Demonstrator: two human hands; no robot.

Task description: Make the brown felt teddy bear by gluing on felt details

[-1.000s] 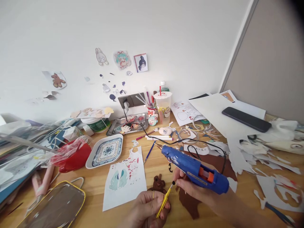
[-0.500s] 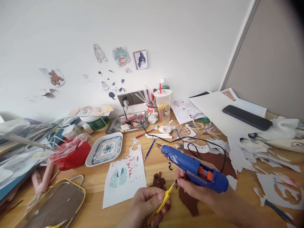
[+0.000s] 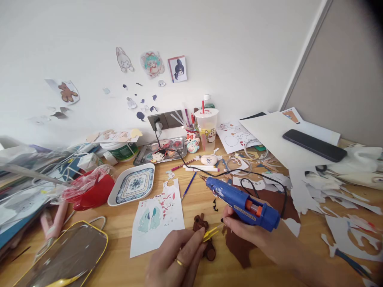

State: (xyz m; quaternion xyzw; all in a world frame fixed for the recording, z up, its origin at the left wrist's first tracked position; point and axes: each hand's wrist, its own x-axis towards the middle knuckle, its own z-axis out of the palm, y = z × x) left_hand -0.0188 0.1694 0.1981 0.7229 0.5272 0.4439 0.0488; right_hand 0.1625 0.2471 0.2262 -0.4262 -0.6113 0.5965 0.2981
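Note:
My left hand (image 3: 179, 255), palm turned down, pinches a pair of yellow tweezers (image 3: 211, 234) whose tip points right, toward my right fingertips. In my right hand (image 3: 248, 230) is a blue hot glue gun (image 3: 229, 196), its nozzle aimed up and left. A tiny black piece (image 3: 222, 220) shows at the right thumb and fingertip; whether fingers or tweezers hold it I cannot tell. Below the tweezers lies a brown bear cutout (image 3: 210, 253) on the table, partly covered by my left hand. Beside it is a scrap of brown sheet (image 3: 239, 247).
A printed paper sheet (image 3: 158, 223), a blue pen (image 3: 189, 185) and a patterned dish (image 3: 134, 185) lie left. The glue gun's black cord (image 3: 269, 175) loops behind it. A drink cup (image 3: 207, 129) stands at the back. Paper scraps and a phone (image 3: 314, 145) are at right.
My left hand has turned over from palm-up to palm-down, and the tweezers now lie flatter. More of the brown bear shows. The glue gun has shifted slightly.

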